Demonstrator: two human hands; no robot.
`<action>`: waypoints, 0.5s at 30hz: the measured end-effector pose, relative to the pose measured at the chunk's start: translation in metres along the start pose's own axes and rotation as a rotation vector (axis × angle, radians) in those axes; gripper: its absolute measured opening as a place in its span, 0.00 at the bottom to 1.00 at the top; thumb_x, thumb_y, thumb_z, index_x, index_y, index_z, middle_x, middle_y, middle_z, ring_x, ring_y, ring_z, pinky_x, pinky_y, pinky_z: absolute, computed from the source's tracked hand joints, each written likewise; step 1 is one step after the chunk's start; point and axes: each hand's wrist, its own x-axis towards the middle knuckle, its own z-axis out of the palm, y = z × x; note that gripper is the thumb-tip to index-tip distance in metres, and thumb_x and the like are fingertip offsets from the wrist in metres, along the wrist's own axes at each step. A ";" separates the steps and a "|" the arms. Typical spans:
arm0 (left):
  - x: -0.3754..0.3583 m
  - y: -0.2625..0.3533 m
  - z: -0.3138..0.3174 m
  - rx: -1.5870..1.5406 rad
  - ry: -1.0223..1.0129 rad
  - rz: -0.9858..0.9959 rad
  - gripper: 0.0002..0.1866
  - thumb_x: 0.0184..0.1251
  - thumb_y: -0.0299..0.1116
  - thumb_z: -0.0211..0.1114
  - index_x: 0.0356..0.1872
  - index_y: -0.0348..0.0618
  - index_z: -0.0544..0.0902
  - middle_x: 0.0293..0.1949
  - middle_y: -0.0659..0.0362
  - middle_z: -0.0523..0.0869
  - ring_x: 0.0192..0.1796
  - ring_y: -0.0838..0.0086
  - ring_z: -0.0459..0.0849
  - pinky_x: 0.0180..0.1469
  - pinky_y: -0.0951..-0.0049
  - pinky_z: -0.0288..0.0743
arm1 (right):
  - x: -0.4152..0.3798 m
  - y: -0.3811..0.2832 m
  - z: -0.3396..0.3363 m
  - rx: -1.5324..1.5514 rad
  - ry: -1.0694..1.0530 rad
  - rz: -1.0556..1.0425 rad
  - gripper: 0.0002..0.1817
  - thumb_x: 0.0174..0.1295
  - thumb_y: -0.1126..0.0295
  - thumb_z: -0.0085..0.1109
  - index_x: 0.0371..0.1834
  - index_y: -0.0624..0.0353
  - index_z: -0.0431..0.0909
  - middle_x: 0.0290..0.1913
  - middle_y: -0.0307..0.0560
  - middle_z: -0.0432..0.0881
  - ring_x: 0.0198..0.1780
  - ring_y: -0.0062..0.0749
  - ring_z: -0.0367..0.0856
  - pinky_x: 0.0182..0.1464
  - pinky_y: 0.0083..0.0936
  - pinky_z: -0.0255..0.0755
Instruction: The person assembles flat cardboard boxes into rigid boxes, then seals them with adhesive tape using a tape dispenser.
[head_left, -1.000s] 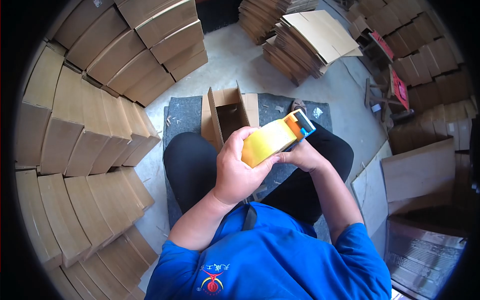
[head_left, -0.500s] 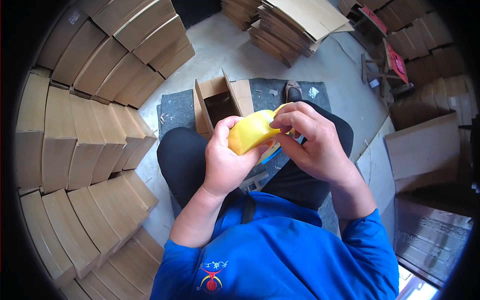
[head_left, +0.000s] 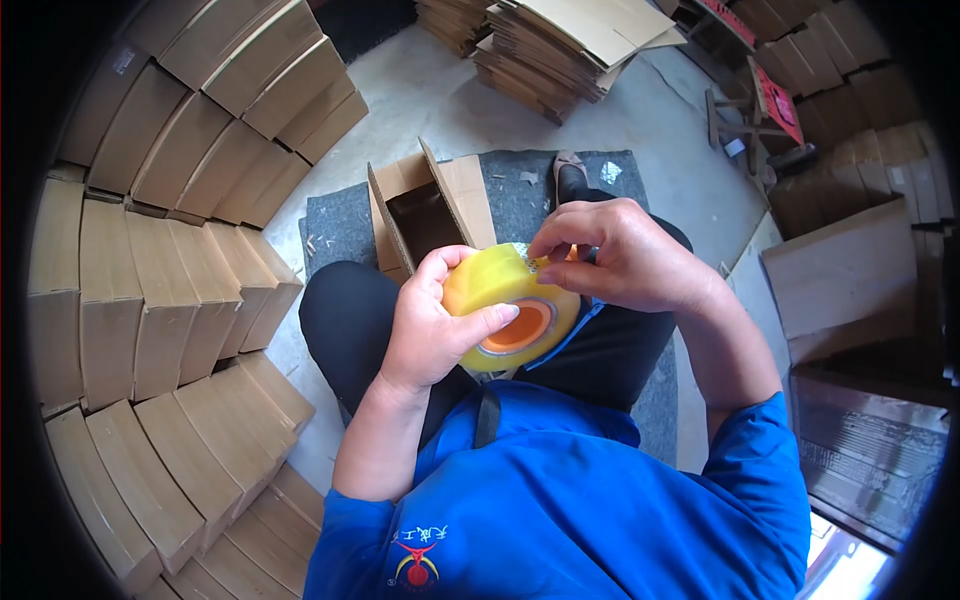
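Just one head cam – looks steeply down from close above at the lap (head_left: 350,310) and floor (head_left: 440,100), fisheye edges.

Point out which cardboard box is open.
The box standing on the grey mat just beyond the knees: its flaps stand up, while the stacked boxes at left are closed.

Stacked cartons (head_left: 150,200), flattened cardboard pile (head_left: 560,45), grey mat (head_left: 335,230)

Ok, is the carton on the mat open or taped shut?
Open: the carton lies with its flaps spread apart and its dark inside showing, on the grey mat.
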 end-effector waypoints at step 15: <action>0.002 -0.007 -0.005 -0.147 -0.061 -0.200 0.27 0.57 0.21 0.77 0.57 0.34 0.74 0.48 0.55 0.85 0.50 0.75 0.86 0.56 0.74 0.82 | 0.012 0.011 0.004 -0.076 -0.121 -0.103 0.06 0.61 0.74 0.61 0.31 0.66 0.84 0.31 0.53 0.83 0.34 0.46 0.85 0.39 0.33 0.80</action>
